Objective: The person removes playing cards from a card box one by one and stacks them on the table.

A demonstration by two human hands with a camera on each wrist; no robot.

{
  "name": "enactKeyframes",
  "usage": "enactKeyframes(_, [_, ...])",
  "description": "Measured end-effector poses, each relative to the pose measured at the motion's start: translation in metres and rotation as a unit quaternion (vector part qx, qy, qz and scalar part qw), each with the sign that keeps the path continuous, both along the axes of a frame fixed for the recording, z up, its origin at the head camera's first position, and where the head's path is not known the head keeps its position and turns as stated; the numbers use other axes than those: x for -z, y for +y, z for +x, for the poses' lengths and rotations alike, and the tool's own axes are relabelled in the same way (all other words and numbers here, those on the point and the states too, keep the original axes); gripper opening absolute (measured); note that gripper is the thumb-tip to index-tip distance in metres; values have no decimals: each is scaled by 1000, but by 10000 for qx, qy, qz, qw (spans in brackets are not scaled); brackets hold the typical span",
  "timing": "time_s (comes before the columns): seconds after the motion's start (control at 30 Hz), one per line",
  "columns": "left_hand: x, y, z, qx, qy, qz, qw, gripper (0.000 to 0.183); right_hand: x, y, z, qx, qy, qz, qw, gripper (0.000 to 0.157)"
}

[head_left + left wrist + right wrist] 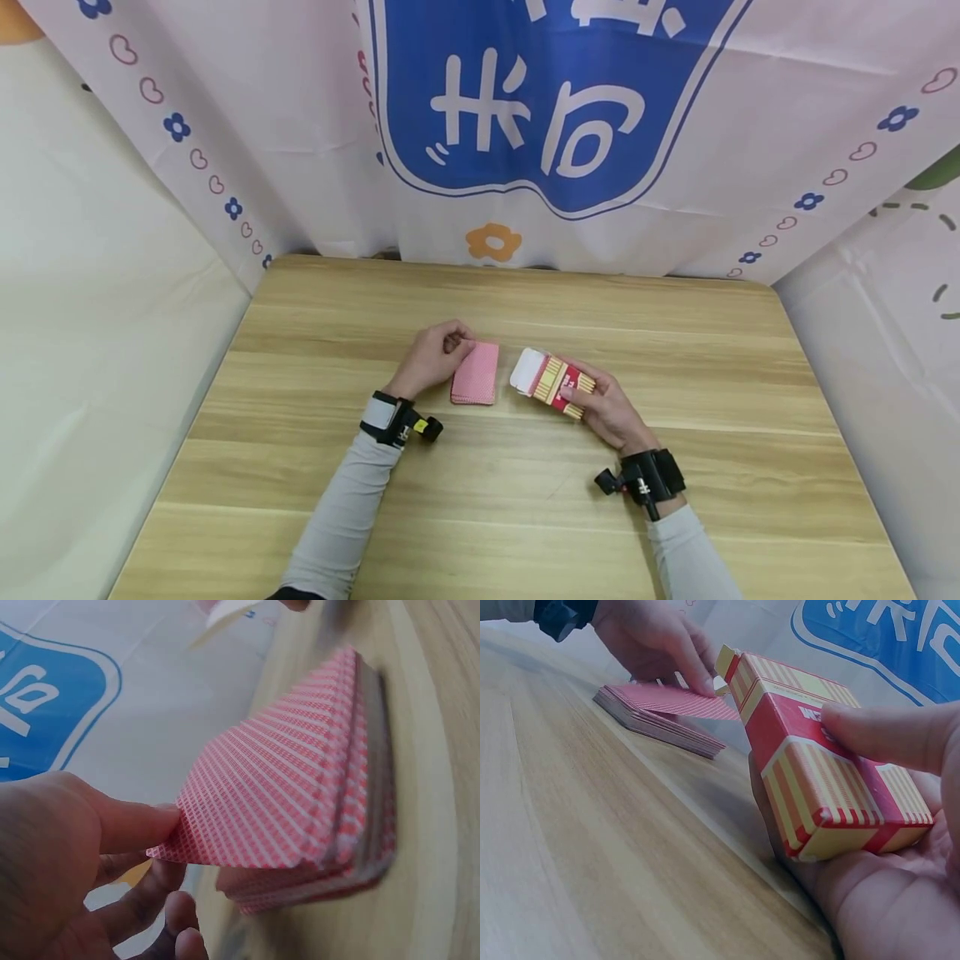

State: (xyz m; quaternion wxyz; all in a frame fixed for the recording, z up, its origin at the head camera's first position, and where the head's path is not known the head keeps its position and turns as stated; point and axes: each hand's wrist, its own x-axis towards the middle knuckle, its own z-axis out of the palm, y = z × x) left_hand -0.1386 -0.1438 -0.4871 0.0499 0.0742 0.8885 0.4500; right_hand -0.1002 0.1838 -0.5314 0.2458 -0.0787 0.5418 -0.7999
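Observation:
A deck of playing cards (476, 377) with red-and-white patterned backs lies in a slightly uneven stack on the table. At its far left corner my left hand (438, 354) pinches the top playing card (247, 802) between thumb and forefinger. That corner is bent up from the stack, as the left wrist view shows. To the right, my right hand (611, 408) grips a yellow-striped, red-banded card box (817, 765), thumb on its front and fingers behind. The white flap (528, 370) of the box stands open, pointing left toward the deck.
The wood-grain table (480, 517) has rounded far corners. Behind it hangs a white cloth (315, 192) with a blue emblem, and pale cloth walls (82, 333) flank both sides. Each wrist carries a black strap (390, 418) with a small camera.

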Motion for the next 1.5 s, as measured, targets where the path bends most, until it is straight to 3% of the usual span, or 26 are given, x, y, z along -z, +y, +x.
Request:
enactKeyframes(0.3, [5, -2, -2, -89, 171, -391, 9990, 12, 0, 0, -1, 48, -46, -52, 10000, 56])
enactKeyframes(0.7, [15, 0, -2, -161, 305, -580, 9977, 10, 2, 0, -2, -27, 24, -76, 10000, 57])
enactKeyframes(1.0, [17, 2, -2, -195, 182, -847, 9961, 12, 2, 1, -1, 1, -55, -42, 10000, 56])
enactKeyframes(1.5, [5, 6, 4, -130, 440, -923, 9947, 14, -1, 0, 1, 74, -141, -61, 9999, 57])
